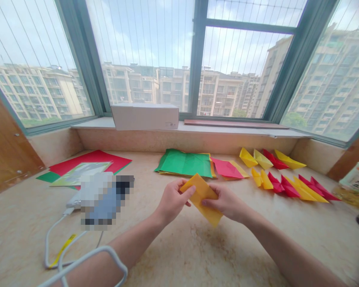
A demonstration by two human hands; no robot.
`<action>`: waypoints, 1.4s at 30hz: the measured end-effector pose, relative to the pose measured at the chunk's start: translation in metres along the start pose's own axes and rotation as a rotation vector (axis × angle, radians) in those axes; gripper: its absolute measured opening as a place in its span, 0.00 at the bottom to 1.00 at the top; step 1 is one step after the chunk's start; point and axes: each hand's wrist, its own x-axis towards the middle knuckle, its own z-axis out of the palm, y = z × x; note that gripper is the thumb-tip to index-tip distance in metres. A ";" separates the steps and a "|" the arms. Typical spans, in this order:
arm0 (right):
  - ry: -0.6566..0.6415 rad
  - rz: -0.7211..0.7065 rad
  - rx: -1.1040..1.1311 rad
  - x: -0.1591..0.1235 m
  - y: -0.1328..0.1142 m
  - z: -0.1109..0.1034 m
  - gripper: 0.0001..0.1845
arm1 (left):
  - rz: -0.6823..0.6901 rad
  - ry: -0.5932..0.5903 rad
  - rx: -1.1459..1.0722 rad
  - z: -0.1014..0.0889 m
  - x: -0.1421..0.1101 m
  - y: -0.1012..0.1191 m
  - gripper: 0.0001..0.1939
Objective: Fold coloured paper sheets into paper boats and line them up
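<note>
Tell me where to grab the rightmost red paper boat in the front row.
Pinch the rightmost red paper boat at its free right tip, coming from above on the near side. It seems to lie flat on the stone ledge, and the neighbouring red boat crowds its left end.

On the desk [173,255], the left hand [172,201] and right hand [227,203] hold a folded paper sheet [201,197] between them. Straight ahead, just beyond the hands, lie flat paper sheets [184,163]. Further right, paper boats [287,185] sit in two rows. On the left, more paper sheets [89,162] lie behind a pixelated object [103,199], with a cable [49,247] in front of it. At the back, a box [145,116] rests on the window sill [227,130], below the window [143,52].
</note>
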 end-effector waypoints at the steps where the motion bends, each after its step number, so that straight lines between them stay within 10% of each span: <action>1: 0.011 -0.009 -0.032 0.000 0.000 -0.001 0.17 | -0.004 -0.010 0.004 -0.001 0.000 0.000 0.18; 18: 0.378 -0.084 0.043 0.006 -0.004 -0.024 0.25 | -0.056 0.066 -0.244 -0.003 0.004 0.005 0.20; 23: 0.385 -0.104 0.087 0.006 -0.006 -0.023 0.24 | -0.082 -0.084 -0.174 -0.002 0.001 0.004 0.22; 42: 0.375 -0.088 0.015 0.002 -0.014 -0.024 0.28 | -0.078 -0.052 -0.150 -0.001 0.000 0.005 0.24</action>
